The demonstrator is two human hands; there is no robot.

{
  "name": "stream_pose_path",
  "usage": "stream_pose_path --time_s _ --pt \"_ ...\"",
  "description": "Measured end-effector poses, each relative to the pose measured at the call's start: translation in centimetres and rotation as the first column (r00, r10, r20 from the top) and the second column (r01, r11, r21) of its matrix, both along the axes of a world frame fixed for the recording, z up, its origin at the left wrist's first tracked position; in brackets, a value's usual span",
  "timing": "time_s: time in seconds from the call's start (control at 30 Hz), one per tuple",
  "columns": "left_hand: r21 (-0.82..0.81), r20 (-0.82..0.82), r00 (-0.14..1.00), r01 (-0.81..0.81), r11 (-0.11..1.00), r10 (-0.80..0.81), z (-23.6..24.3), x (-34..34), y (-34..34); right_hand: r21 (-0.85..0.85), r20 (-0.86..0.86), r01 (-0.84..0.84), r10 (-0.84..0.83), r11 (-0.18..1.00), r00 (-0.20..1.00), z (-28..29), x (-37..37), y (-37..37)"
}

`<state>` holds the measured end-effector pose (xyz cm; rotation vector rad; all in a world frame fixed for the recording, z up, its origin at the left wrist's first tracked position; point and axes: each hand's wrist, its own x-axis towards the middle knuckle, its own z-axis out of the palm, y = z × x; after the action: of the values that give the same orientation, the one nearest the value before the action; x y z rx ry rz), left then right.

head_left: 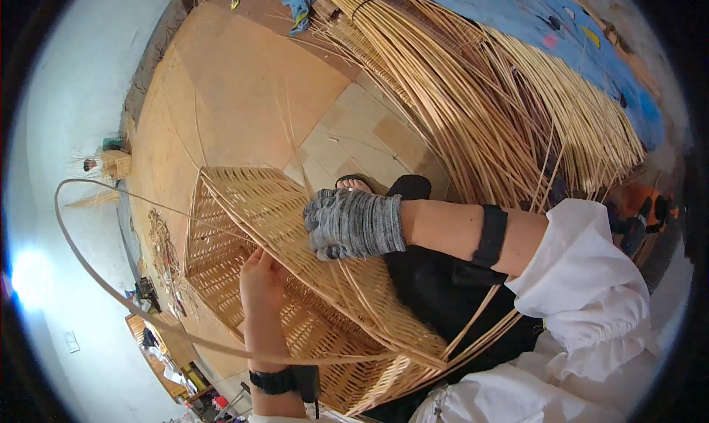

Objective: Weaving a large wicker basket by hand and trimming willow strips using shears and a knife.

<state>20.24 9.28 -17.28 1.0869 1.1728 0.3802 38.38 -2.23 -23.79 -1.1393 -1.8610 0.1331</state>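
Observation:
A tan wicker basket (229,275) lies tilted across my lap, its open side facing left. My bare left hand (262,279) reaches into the opening, fingertips pinched at the woven edge. Outside, my right hand (353,224), in a grey knitted glove, rests closed against the upper wall of the basket. Thin wicker strands (300,168) stick out above the glove, and more come out below it. What lies under the curled fingers is mostly hidden. One long cane strand (96,272) arcs out to the left and back across my left wrist.
A large bundle of long canes (436,76) lies at the upper right, partly under a blue patterned cloth (502,9). Brown boards (229,91) cover the floor ahead. Farther left are a small woven basket (116,164), cane scraps (159,238) and a wooden table (151,353) by the wall.

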Motion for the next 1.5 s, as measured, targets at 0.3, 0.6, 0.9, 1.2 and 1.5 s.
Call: stream_pose_path --time_s 0.3,0.6,0.9,1.2,1.5 --pt "0.074 -0.014 0.999 -0.042 0.996 0.043 0.4 -1.2 -2.7 -0.255 0.027 0.127 -0.124 0.958 0.992 0.7 -0.2 -1.2" --pt "-0.031 -0.074 0.989 -0.130 0.991 0.127 -0.6 -0.6 -0.1 -0.087 0.017 0.034 -0.033 0.996 0.999 0.5 -0.2 -1.0" --pt "-0.022 0.016 1.000 0.004 1.000 -0.004 1.7 -0.9 -4.3 -0.074 -0.008 0.026 -0.027 0.997 1.000 -0.2 -0.1 -0.8" --pt "0.085 0.126 0.946 -0.311 0.947 0.300 0.8 -0.8 -10.4 -0.563 -0.051 0.138 -0.201 0.815 0.978 9.3 -0.5 -6.6" --pt "0.263 0.112 0.992 -0.089 0.961 0.061 1.6 -1.4 -7.7 -0.351 0.618 0.490 -0.196 0.798 0.762 8.7 -5.1 -6.8"
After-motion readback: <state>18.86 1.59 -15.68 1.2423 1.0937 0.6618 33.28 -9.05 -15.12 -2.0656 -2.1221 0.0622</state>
